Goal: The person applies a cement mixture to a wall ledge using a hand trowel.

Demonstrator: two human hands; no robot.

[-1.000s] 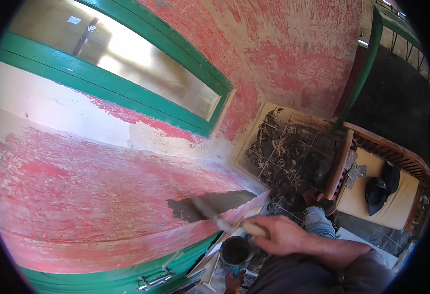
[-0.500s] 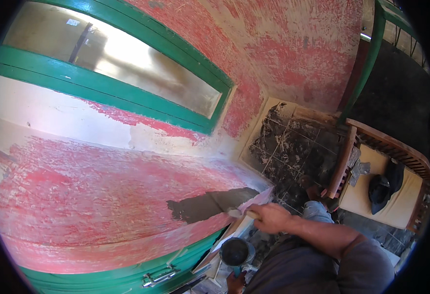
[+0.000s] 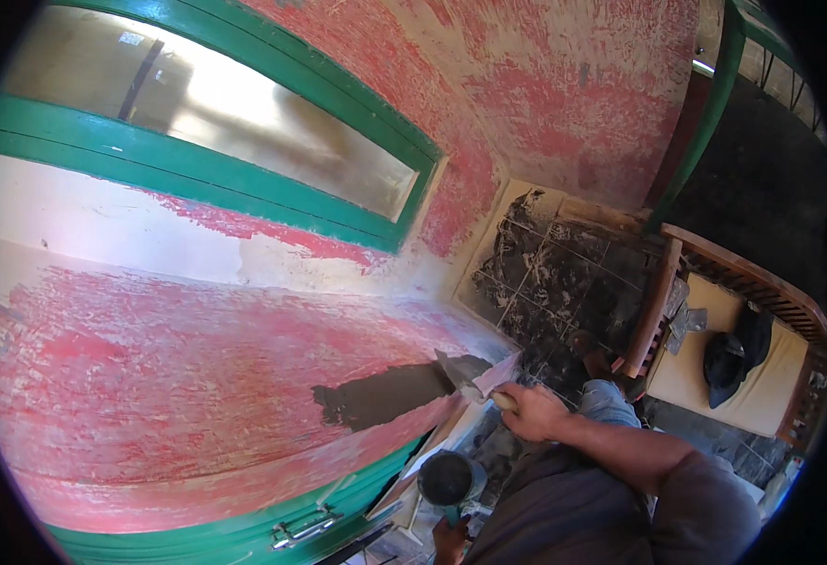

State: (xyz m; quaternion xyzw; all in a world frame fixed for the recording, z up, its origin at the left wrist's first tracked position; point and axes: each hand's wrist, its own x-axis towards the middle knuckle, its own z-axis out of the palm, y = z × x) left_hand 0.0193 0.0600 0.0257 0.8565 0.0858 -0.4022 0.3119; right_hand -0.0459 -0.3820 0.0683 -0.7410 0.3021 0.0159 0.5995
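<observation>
My right hand [image 3: 533, 411] grips the pale handle of a putty knife [image 3: 462, 373], whose wide blade rests on the right part of a wet dark-grey patch [image 3: 371, 394] on the scraped pink and white wall [image 3: 168, 377], near the corner edge. Low in the view, my left hand [image 3: 450, 535] is closed on the teal handle of a round container [image 3: 464, 480] holding dark grey material. A green door [image 3: 225, 537] with a metal bolt lies just below the pink surface.
A green-framed glass window [image 3: 103, 127] is at upper left. Dark, smeared floor tiles [image 3: 545, 282] lie in the corner. At right stand a wooden bench [image 3: 667, 282] with a cream cushion, a black bundle [image 3: 729, 363] and a green post [image 3: 691, 160].
My right hand and the knife have moved up and rightward along the grey patch toward the corner. My left hand stays low with the container.
</observation>
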